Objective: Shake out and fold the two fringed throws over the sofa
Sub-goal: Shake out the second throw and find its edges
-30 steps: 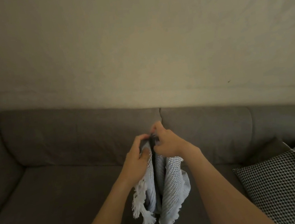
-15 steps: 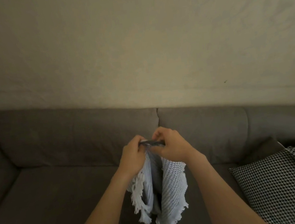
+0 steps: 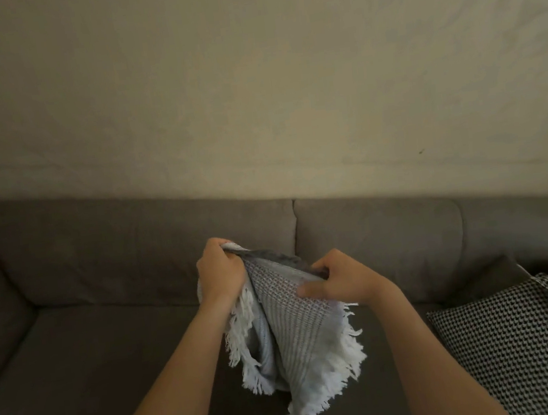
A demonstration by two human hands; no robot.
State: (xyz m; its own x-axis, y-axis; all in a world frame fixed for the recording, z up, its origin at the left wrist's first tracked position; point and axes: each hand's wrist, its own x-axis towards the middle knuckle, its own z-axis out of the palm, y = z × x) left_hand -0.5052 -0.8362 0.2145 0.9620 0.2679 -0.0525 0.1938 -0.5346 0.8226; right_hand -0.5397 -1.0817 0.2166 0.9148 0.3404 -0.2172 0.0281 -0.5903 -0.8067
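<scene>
My left hand [image 3: 220,272] is fisted tight around the top corner of the pale blue-and-white woven throw with the white fringe [image 3: 295,335], knuckles up, cloth bunched inside the grip. My right hand [image 3: 340,280] pinches the same upper edge a little lower and to the right, thumb laid flat across the front of the weave, fingers curled behind it. Between the two hands the top edge runs taut on a slant, higher at the left, with a darker grey underside showing along the fold. Below my grip the throw hangs free in the air in loose folds, narrowing to a point, fringe [image 3: 349,353] trailing down both sides and tufting at the bottom tip. It touches nothing but my hands. Both bare forearms reach up from the bottom of the view. Under it all sits the grey-brown fabric sofa [image 3: 110,348], seat and back cushions in view. At the right end a black-and-white houndstooth cushion [image 3: 524,342] leans on the seat. Behind the sofa, a plain cream wall [image 3: 249,72].
</scene>
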